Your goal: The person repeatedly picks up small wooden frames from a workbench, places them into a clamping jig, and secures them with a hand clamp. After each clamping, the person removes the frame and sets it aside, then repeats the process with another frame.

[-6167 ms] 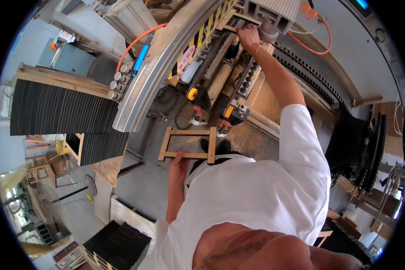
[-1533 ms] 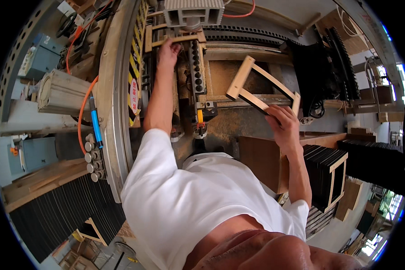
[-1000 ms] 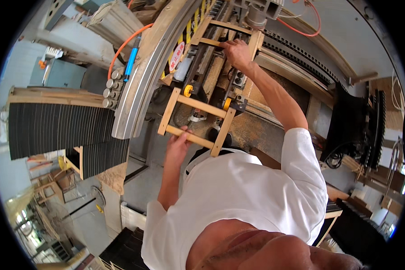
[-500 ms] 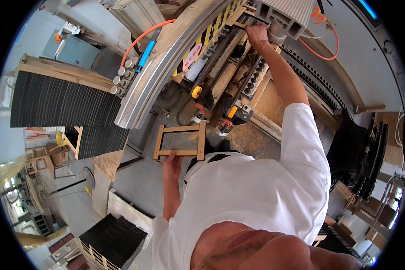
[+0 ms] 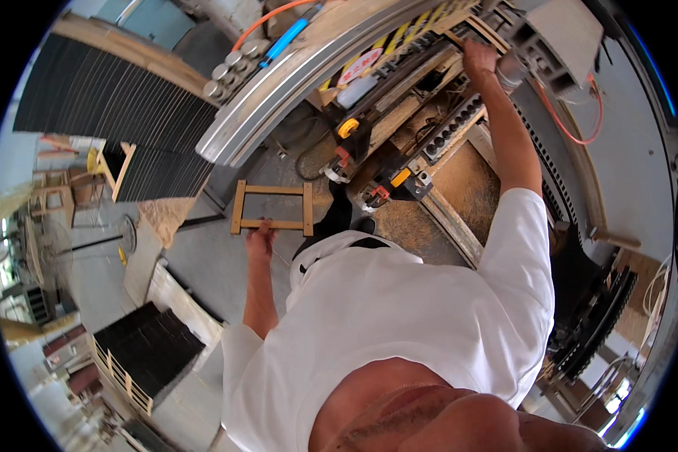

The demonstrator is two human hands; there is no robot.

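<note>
My left hand (image 5: 261, 239) is closed on the near bar of a small rectangular wooden frame (image 5: 307, 208), holding it out over the floor at my left side. The frame has two side pieces joined by two crossbars, with an open middle. Stretched far forward, my right hand (image 5: 480, 60) reaches into the woodworking machine (image 5: 392, 120), beside a grey metal housing. Its fingers curl over a light wooden piece (image 5: 453, 39) at the machine's far end; most of that piece is hidden by the hand and the housing.
A curved metal-edged beam (image 5: 241, 128) crosses the machine's left side, with a blue air tool (image 5: 285, 44) on it. Stacked dark slats (image 5: 105, 98) stand at far left. Yellow-knobbed clamps (image 5: 348, 128) project toward me. Sawdust (image 5: 463, 181) covers the machine's base. An orange coiled hose (image 5: 572, 135) hangs at right.
The view has shifted, and the wooden frame in my left hand now lies farther left, away from the machine's clamps. My right hand stays at the machine's far end.
</note>
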